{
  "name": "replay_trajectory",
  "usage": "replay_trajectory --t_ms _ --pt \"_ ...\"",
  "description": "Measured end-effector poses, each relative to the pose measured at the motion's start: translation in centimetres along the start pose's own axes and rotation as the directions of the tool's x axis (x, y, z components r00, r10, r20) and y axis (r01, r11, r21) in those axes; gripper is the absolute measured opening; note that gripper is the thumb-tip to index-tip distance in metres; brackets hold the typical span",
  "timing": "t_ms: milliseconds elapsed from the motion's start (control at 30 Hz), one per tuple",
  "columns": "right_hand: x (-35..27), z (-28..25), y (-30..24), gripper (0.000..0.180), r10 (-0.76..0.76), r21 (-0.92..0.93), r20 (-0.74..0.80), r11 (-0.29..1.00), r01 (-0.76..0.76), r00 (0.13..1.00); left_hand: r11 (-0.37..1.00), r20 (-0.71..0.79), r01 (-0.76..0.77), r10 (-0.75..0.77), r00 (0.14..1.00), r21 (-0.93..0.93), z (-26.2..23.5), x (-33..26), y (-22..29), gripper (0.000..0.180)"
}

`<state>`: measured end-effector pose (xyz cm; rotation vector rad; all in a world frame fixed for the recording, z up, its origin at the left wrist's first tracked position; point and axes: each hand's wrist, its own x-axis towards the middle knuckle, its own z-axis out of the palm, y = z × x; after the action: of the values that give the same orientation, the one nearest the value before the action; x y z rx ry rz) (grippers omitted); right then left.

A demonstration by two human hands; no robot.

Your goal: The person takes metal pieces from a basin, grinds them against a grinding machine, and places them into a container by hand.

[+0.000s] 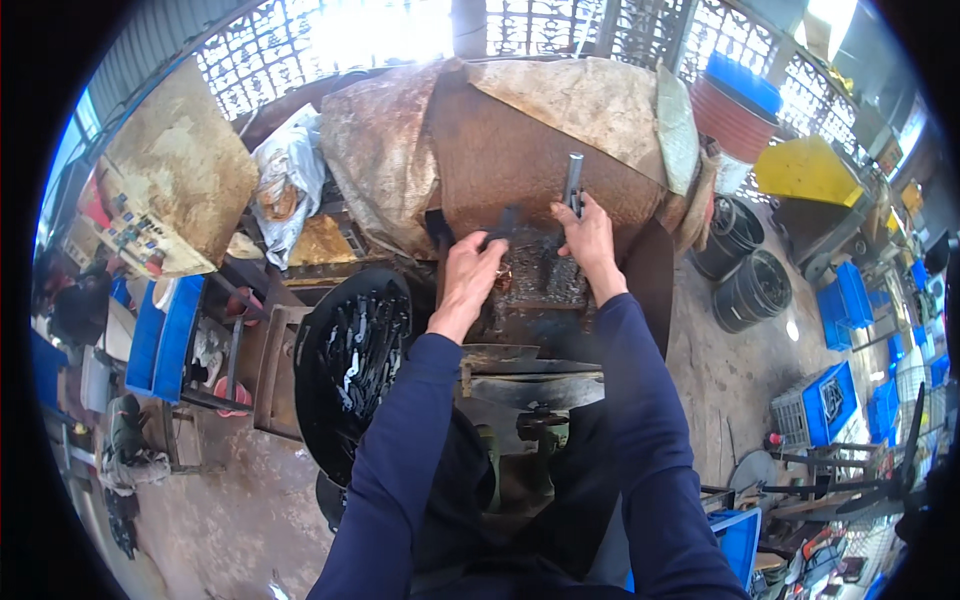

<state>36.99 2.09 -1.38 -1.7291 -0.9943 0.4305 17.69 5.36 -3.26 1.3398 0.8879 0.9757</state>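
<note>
Both my arms, in dark blue sleeves, reach over a dark, grimy work surface [535,303] strewn with small bits. My right hand [590,245] is closed around a grey metal bar [574,172] that stands up past my fingers; its lower end is hard to make out. My left hand [468,280] pinches a dark, narrow metal piece [508,218], partly blurred, at the left side of the surface. Beside my left forearm stands a black tub [312,385] holding many slim dark metal pieces [365,345], a few of them shiny.
Behind the work surface rises a rusty brown sheet [520,165] draped with stained cloths [590,100]. Blue bins [165,335] stand at the left. On the right are black buckets [752,292], a blue crate [830,405] and a fan [895,487]. A curved metal tray edge [535,390] lies before me.
</note>
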Motion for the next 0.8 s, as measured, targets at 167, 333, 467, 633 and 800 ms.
replay_trajectory --t_ms 167,333,467,633,800 --pt "-0.1 0.1 -0.2 0.033 0.000 -0.021 0.025 1.000 0.000 1.000 0.998 -0.016 0.033 -0.032 0.999 0.056 -0.4 0.1 0.5 0.021" --pt "-0.3 -0.2 -0.4 0.035 -0.006 -0.044 0.011 0.999 0.006 1.000 0.991 0.018 0.072 -0.074 0.997 0.112 -0.3 0.2 0.7 0.023" --pt "-0.2 0.0 -0.2 0.035 -0.011 -0.057 0.002 0.998 0.011 1.000 0.985 0.004 0.038 -0.039 0.999 0.166 -0.6 0.8 -0.1 0.024" --pt "-0.1 0.1 0.1 0.038 -0.018 -0.022 0.006 1.000 0.018 1.000 0.995 -0.026 0.060 -0.058 0.998 0.086 -0.2 1.1 -0.8 0.023" --pt "0.0 0.1 0.1 0.040 -0.015 -0.029 -0.005 0.999 0.015 1.000 0.996 -0.012 0.068 -0.067 0.998 0.060 0.2 0.9 -0.2 0.017"
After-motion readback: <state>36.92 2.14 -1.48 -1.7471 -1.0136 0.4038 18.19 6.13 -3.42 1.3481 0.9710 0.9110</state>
